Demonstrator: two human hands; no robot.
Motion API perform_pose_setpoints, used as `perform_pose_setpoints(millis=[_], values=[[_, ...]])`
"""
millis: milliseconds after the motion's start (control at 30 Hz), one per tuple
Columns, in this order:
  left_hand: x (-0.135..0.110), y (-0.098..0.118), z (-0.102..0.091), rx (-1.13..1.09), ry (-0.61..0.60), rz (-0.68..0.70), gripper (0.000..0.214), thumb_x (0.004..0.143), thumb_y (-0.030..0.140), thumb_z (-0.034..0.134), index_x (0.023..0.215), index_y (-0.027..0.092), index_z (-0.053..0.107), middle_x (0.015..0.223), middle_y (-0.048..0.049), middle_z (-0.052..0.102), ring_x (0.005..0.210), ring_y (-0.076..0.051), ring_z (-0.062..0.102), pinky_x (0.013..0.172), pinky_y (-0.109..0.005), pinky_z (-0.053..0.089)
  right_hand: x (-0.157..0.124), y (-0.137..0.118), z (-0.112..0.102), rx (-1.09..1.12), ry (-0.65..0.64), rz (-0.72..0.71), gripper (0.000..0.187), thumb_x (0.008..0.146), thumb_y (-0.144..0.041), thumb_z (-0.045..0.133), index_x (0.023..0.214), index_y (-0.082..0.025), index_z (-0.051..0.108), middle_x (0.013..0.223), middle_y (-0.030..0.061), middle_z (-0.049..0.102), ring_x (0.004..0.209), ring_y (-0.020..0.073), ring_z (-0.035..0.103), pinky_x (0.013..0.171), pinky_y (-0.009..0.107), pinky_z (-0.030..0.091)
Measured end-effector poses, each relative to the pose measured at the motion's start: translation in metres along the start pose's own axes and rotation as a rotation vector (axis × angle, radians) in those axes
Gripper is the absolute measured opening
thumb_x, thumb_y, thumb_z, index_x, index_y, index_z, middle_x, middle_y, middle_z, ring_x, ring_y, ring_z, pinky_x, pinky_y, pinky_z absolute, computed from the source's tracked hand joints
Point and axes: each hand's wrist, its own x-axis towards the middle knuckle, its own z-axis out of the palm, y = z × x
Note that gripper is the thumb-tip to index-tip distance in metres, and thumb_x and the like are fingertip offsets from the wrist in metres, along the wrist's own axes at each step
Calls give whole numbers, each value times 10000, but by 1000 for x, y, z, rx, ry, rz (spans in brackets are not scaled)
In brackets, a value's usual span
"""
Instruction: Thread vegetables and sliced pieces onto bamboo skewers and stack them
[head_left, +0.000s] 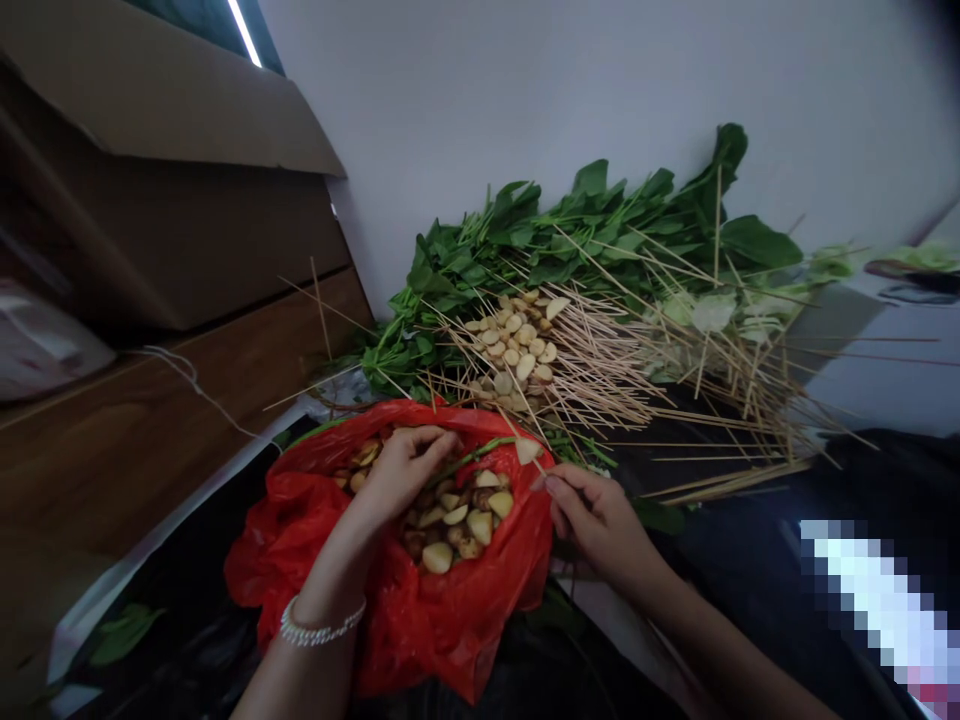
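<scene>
A red plastic bag (315, 520) lies open in front of me, full of cut potato pieces (480, 525). My left hand (409, 468) is over the bag's mouth with its fingers curled together; what they hold, if anything, is hidden. Beside it, a green stem (487, 448) lies across the potatoes. At the bag's right rim, my right hand (589, 505) pinches a thin wooden skewer (541, 470), with a pale potato slice (528, 451) on its tip.
Behind the bag lie skewered potato slices (517, 340) and many bare-ended sticks (600, 365). Leafy green stalks (592, 220) line the wall, with pale cabbage-like leaves (712, 312) at right. A cardboard box (187, 230) stands left on a wooden surface (225, 360).
</scene>
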Motion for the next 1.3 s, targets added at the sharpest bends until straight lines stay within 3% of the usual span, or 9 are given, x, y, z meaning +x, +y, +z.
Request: perform_pose_setpoints(millis=[100, 367, 667, 767, 867, 1167, 1300], values=[[-1, -8, -9, 171, -127, -15, 314, 793, 454, 611, 759, 167, 733, 713, -16, 679, 663, -174, 564, 597, -244, 410, -2, 1, 1, 6, 5, 20, 308, 925, -411, 459, 782, -185, 611, 500, -55, 466, 477, 110, 415, 510, 230, 338], [-3, -15, -18, 360, -365, -36, 163, 737, 304, 626, 776, 198, 744, 765, -30, 720, 705, -184, 618, 638, -246, 416, -4, 1, -2, 9, -2, 58, 307, 924, -410, 470, 750, -191, 596, 503, -49, 474, 470, 108, 411, 488, 227, 331], [-4, -11, -16, 539, -393, 15, 217, 728, 256, 601, 869, 257, 767, 862, -27, 731, 767, -192, 623, 698, -259, 410, -2, 2, -2, 17, -6, 60, 313, 912, -441, 485, 805, -189, 637, 493, -49, 479, 474, 120, 431, 494, 239, 351], [-6, -6, -11, 532, -353, 11, 211, 774, 343, 590, 843, 250, 765, 854, -29, 733, 770, -196, 628, 700, -266, 405, -3, 3, -2, 32, -16, 83, 323, 912, -454, 480, 838, -186, 644, 493, -53, 470, 461, 116, 421, 471, 233, 341], [-7, -3, -6, 553, -336, -10, 226, 727, 432, 650, 763, 233, 749, 759, -20, 714, 704, -192, 612, 609, -260, 374, -3, 5, -1, 23, -22, 79, 320, 910, -459, 478, 813, -194, 630, 501, -50, 478, 468, 118, 432, 475, 235, 353], [-9, 0, 6, 608, -308, 40, 152, 751, 303, 600, 735, 223, 728, 783, -41, 698, 722, -199, 601, 637, -281, 375, -3, 7, 0, 65, -23, 108, 331, 899, -480, 488, 751, -203, 592, 501, -47, 476, 460, 114, 430, 465, 232, 374], [-7, 1, 2, 489, -306, 71, 155, 756, 290, 606, 750, 200, 732, 768, -39, 698, 708, -184, 596, 642, -265, 394, -2, 8, 0, 64, -26, 93, 315, 891, -470, 500, 756, -206, 606, 500, -45, 488, 466, 117, 439, 473, 232, 378]])
